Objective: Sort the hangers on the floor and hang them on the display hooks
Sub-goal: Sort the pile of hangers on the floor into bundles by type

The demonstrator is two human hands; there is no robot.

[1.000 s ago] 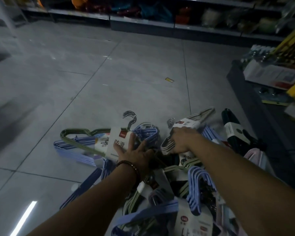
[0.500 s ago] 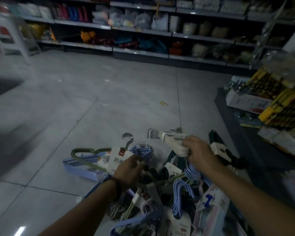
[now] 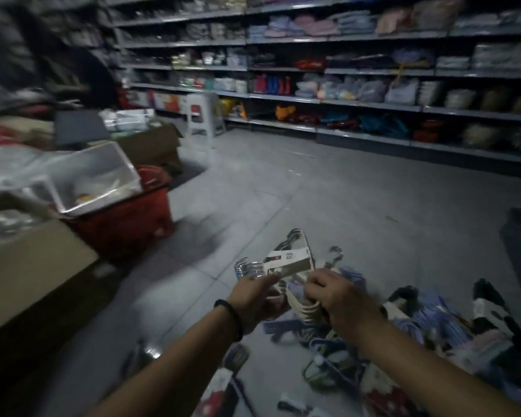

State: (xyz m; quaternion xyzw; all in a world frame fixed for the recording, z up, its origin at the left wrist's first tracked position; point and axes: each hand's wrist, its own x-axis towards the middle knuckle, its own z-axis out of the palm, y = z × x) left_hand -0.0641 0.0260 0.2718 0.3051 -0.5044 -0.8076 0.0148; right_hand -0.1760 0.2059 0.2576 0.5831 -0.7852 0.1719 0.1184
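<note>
A bundle of cream hangers (image 3: 301, 308) with a white paper label (image 3: 289, 261) and metal hooks is lifted above the floor. My right hand (image 3: 337, 299) grips the bundle's lower part. My left hand (image 3: 254, 297) holds the bundle at the label's near edge, fingers curled toward it. A pile of blue, green and dark hangers (image 3: 427, 332) lies on the grey floor to the right and below my arms. The view is dim and blurred.
A red basket (image 3: 127, 218) holding a white bin (image 3: 94, 176) stands at the left, with a cardboard box (image 3: 27, 272) in front of it. A white stool (image 3: 199, 115) stands further back. Stocked shelves (image 3: 343, 100) line the far wall.
The view swung left. My right hand lifted the cream hanger bundle off the pile, and my left hand left the labelled pack on the floor and came onto the bundle.
</note>
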